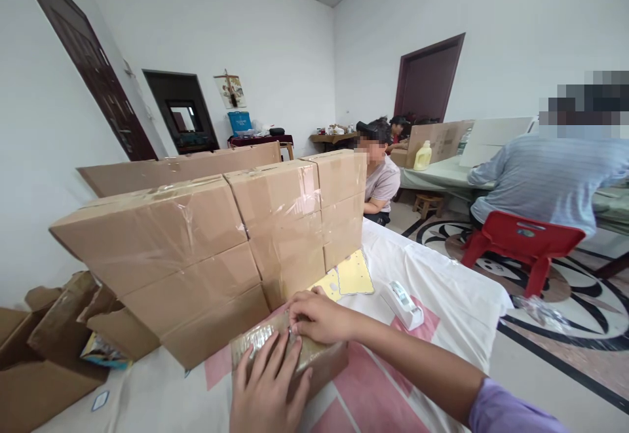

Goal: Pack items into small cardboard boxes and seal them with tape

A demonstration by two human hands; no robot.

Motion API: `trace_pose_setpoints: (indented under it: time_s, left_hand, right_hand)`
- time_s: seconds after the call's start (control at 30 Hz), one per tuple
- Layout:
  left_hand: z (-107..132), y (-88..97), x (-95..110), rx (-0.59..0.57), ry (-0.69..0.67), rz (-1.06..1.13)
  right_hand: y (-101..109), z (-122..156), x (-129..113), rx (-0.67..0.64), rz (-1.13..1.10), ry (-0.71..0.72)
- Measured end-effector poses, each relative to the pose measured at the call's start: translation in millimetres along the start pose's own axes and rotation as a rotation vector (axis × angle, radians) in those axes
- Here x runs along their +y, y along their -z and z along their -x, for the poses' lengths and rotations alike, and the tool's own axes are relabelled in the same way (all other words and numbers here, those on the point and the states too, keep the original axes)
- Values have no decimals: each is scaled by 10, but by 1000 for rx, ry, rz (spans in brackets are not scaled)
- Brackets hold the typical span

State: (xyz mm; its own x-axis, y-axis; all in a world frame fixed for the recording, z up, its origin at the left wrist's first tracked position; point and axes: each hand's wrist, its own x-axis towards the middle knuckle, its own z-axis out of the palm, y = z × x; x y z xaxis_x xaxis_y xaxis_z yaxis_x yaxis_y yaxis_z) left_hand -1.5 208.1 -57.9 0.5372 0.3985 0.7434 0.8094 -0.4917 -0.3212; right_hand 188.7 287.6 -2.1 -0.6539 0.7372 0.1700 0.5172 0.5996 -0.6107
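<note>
A small cardboard box (327, 362) with clear tape over its top lies on the cloth-covered table in front of me. My left hand (270, 380) rests on its near left side, fingers spread over the taped top. Over the top of the box my right hand (322, 315) is closed, fingertips pinched together close to the left fingertips; what they grip is too small to make out. Just behind the box lie yellow sheets (354, 274) with wavy edges. A white tape dispenser (403, 305) sits to the right of my right hand.
Stacked cardboard boxes (196, 276) form a wall behind the small box. Open cartons (49, 354) stand at the left. The table's white cloth (452, 308) ends at the right. One person sits beyond the boxes; another sits on a red chair (533, 240) at right.
</note>
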Motion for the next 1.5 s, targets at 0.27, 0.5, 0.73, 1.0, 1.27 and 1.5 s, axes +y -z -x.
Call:
trace_pose_setpoints:
  time_s: [0.27,0.5,0.73,1.0,1.27,1.5]
  left_hand:
    - [45,-52,-14,-23,5,20]
    - [87,-81,-30,-17,5,26]
    - [65,-45,1,-1,33,31]
    - [-36,55,61,3,128,73]
    - [-99,187,182,-126,352,251]
    - [-53,159,183,-136,336,236]
  right_hand:
    - [9,30,-22,33,-33,3]
    - [-5,46,-32,103,-101,-21]
    - [2,42,-44,103,-130,-39]
    - [24,36,-5,163,-233,6]
    - [76,-2,95,1,-200,48]
    - [60,2,-38,-55,-45,-15]
